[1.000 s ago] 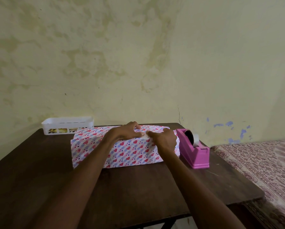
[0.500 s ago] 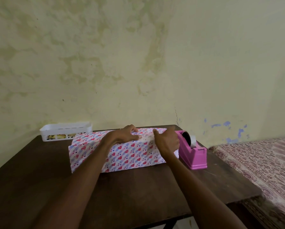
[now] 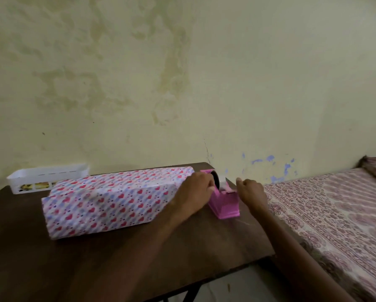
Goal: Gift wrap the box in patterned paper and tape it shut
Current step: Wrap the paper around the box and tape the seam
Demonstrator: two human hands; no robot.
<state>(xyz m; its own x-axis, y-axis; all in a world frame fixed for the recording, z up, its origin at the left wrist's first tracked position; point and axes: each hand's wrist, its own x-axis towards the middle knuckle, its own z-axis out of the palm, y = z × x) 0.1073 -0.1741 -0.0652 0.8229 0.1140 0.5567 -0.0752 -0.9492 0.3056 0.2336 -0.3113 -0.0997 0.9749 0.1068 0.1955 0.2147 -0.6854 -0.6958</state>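
Since the long box in heart-patterned paper (image 3: 113,199) lies nine-to-three on the dark wooden worktop (image 3: 95,258), the pink plastic tape dispenser (image 3: 226,207) sits off its three o'clock end. The left hand (image 3: 193,190) grips its roll side, and the right hand (image 3: 251,191) curls by the cutter, its grip too blurred to judge.

Long heart-print wrapped box (image 3: 108,203), lying flat, pink tape dispenser (image 3: 226,205) just beside

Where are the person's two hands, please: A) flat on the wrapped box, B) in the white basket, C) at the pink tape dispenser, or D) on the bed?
C: the left hand holds the tape dispenser and the right hand is curled just beside its front end, both off the box.
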